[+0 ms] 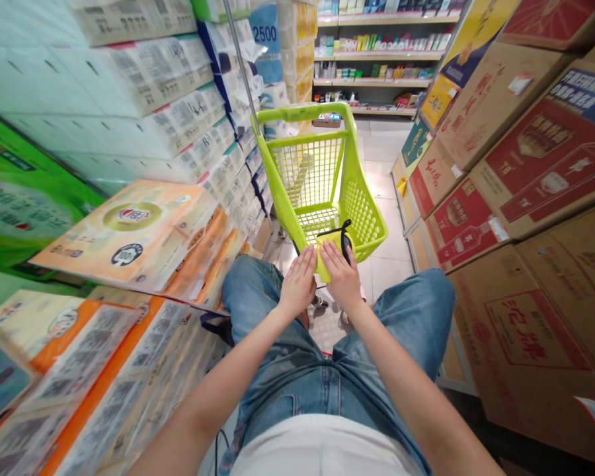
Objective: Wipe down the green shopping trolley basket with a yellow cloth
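Note:
A lime-green plastic shopping cart (pixel 327 178) stands in the aisle right in front of me, its basket holding nothing I can see. My left hand (pixel 297 281) and my right hand (pixel 344 274) rest side by side on the cart's near handle (pixel 330 241), where a black strap loops over it. The fingers of both hands are curled down over the handle. Below them are my jeans and white shirt.
Stacked packs of tissue paper (pixel 143 228) fill the left side of the aisle. Brown and red cardboard cartons (pixel 525 172) are piled on the right. Shelves of small goods (pixel 381 59) close the far end. White floor tiles (pixel 377 158) run between.

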Tool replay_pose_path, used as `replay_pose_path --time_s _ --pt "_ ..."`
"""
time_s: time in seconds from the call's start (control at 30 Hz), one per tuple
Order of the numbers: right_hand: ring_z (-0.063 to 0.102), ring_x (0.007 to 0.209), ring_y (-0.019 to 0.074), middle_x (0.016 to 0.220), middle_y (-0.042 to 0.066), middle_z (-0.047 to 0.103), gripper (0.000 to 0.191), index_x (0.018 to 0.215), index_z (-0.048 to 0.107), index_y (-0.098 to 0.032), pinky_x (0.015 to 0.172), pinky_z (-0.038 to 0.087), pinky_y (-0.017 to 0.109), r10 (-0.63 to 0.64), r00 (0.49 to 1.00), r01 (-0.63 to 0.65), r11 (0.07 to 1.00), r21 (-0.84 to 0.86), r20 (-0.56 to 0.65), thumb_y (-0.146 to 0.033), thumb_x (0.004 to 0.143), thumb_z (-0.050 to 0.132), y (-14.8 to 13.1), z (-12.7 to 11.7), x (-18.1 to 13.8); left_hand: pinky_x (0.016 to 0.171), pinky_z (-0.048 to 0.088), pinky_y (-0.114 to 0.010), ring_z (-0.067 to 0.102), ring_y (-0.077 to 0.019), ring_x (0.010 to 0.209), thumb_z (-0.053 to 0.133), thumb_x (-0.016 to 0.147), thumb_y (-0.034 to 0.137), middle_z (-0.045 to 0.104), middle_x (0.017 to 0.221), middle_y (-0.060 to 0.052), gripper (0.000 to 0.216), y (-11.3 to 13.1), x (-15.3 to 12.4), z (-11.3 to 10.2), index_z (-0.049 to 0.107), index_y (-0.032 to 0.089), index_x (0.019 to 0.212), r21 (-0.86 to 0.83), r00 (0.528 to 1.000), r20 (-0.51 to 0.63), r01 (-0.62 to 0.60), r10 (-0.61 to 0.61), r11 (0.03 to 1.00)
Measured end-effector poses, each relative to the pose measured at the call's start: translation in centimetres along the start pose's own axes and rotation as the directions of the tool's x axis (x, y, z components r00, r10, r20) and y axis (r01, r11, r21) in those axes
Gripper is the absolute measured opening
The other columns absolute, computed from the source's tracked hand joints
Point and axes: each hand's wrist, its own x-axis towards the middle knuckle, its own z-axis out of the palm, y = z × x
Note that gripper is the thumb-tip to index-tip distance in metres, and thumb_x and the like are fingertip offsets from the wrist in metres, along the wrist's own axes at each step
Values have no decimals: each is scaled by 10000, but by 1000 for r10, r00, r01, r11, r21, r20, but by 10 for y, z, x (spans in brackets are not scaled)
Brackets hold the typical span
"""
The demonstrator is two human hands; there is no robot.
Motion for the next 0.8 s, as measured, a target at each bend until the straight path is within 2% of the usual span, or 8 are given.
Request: replay_pose_path --time_s 0.1,0.2,0.27,0.33,0.43,0.6,0.7,0.8 --pt "411 1428 192 1513 82 478 698 1490 399 -203 1243 38 488 -69 998 70 996 -49 10 -37 812 428 56 -20 -12 1226 253 -454 149 -230 1525 420 832 61 217 1637 -123 856 1 1 0 19 132 1585 10 1000 -8 1 -1 1000" --pt "416 1426 205 1516 81 473 696 1473 426 -210 1236 53 494 43 997 -50 993 -111 -66 -39 798 442 111 -37 -22 1229 246 -437 143 -230 1527 425 839 63 209 1640 -119 850 1 1 0 21 127 1585 23 1000 -11 -5 5 1000" --pt "411 1429 202 1515 69 477 697 1459 445 -229 1232 57 505 102 991 -112 986 -122 -84 -37 789 439 126 -39 -23 1230 241 -435 145 -232 1527 427 840 64 208 1640 -119 846 1 1 1 29 125 1584 23 1000 -13 -5 6 1000" --pt "394 1439 209 1516 72 477 702 1458 446 -228 1227 57 532 192 974 -206 971 -124 -117 -36 784 425 117 -34 -21 1227 246 -440 152 -236 1525 430 838 62 212 1638 -125 849 1 1 2 30 123 1584 16 1000 -21 -6 6 1000" --pt "352 1462 234 1540 111 435 725 1483 409 -178 1220 98 552 340 924 -360 928 -97 -177 -38 772 408 67 -14 -14 1222 255 -447 163 -241 1523 430 833 58 220 1635 -134 853 1 0 3 31 119 1583 -3 1000 -30 -5 5 1000" --pt "329 1473 202 1550 104 421 717 1501 381 -151 1231 163 470 177 981 -177 984 15 -83 -41 793 386 -19 13 -7 1221 255 -456 166 -247 1523 444 825 75 231 1629 -149 847 -1 -1 4 62 107 1580 -18 1000 -26 -9 9 1000" --pt "373 1449 187 1528 94 457 719 1501 380 -178 1241 69 496 84 995 -84 996 -3 -58 -29 799 390 -15 9 -11 1227 245 -447 159 -240 1524 448 821 67 234 1629 -146 842 -2 0 3 83 103 1578 -12 1000 -19 -14 14 1000" --pt "427 1417 191 1498 91 496 723 1497 387 -205 1233 -12 522 3 999 -8 996 -87 -53 -29 797 425 34 -7 -22 1230 240 -440 146 -231 1527 436 828 53 221 1635 -134 837 -1 0 3 75 111 1581 -4 1000 -20 -17 17 1000"
